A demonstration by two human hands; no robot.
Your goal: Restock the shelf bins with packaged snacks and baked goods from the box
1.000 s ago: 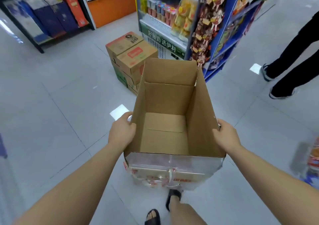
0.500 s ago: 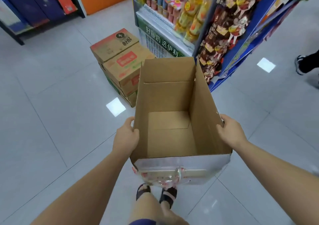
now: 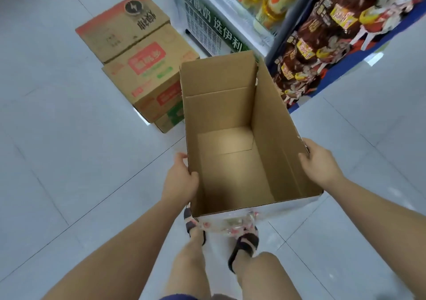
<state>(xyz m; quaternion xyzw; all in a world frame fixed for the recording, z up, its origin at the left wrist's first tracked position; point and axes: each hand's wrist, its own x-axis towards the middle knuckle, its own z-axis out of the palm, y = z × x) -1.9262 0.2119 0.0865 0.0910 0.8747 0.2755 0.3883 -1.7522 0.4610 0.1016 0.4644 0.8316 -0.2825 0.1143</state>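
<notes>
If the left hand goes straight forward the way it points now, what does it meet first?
Probably the stacked cartons on the floor, just ahead of the left hand beside the box. They may lie lower than the hand; depth is unclear.

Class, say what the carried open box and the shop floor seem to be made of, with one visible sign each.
The box: brown cardboard, matte; creased fold lines and bottom flaps show inside. Its near outer face looks covered in shiny clear tape. The floor: pale glossy tiles, probably ceramic; thin joint lines and light reflections.
</notes>
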